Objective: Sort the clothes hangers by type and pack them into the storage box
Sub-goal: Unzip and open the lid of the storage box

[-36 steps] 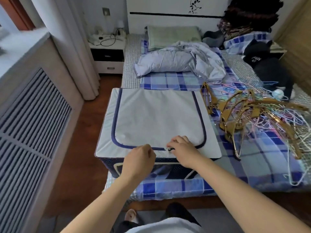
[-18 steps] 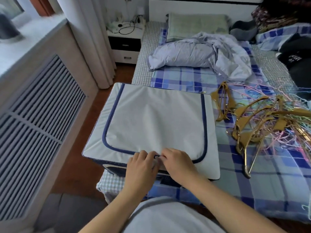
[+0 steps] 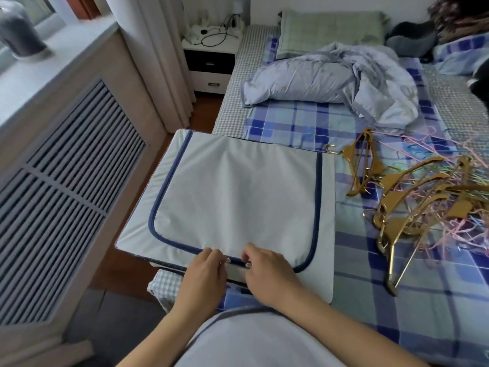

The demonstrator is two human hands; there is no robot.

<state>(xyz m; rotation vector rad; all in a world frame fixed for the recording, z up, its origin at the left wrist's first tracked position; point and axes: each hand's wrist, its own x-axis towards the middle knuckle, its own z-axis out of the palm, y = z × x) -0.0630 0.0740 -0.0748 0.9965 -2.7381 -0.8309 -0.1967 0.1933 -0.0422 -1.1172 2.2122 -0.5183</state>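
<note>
Nearest to me, both forearms reach out over a pale shirt front to the close edge of the storage box (image 3: pixel 232 197). My left hand (image 3: pixel 205 272) has its fingers curled, tips pinched at the blue zip line on the lid's near side; my right hand (image 3: pixel 267 274) is curled the same way, fingertips pinching at the zip just beside the left. A short gap of zip shows between the two hands. Whether either holds a zip pull I cannot tell; it is too small to make out.

The box is a soft, pale grey fabric one with dark blue piping that outlines a flap on top. The flap lies flat and shut. The box sits on the near left corner of the bed (image 3: pixel 436 300), its left side overhanging the mattress edge above the brown floor.

To the right of the box, well apart from my hands, the hangers (image 3: pixel 412 207) lie in a tangled heap on the blue checked sheet: tan, broad-shouldered ones with gold hooks, mixed with thin wire ones in pink, blue and green.

Beyond the box a crumpled light blue quilt (image 3: pixel 330 78) lies across the bed, with a green pillow (image 3: pixel 328 30) behind it and dark clothing at the far right.

On my left runs a slatted radiator cover (image 3: pixel 60 186) under a windowsill, then a white curtain (image 3: pixel 156 59), then a white nightstand (image 3: pixel 210 62) with cables on top.
</note>
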